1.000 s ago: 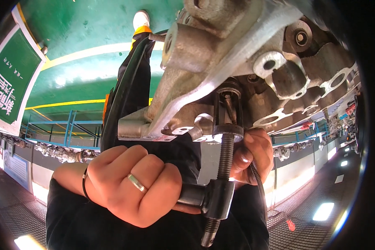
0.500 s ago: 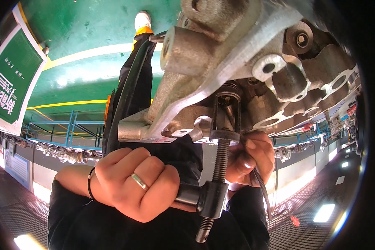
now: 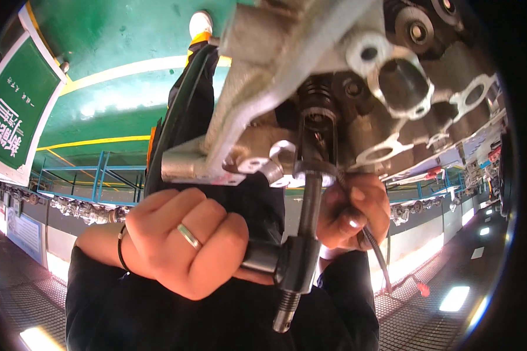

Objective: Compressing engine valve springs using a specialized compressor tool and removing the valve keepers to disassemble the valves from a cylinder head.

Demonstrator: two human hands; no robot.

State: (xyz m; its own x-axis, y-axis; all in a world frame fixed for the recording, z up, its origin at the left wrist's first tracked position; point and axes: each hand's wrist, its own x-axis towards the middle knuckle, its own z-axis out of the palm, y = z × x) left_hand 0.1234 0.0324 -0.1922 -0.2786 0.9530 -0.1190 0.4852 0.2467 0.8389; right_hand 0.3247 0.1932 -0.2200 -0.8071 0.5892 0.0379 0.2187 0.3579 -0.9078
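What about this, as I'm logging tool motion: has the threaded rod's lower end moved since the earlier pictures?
Yes: the threaded rod's lower end sits slightly farther up and left against the green sign, which has barely shifted.

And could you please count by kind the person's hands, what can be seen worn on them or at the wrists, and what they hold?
Hands: 2 (left hand, right hand)
Ring: 1
Wristband: 1
Screw tool: 1
Flexible rod: 1
Total: 6
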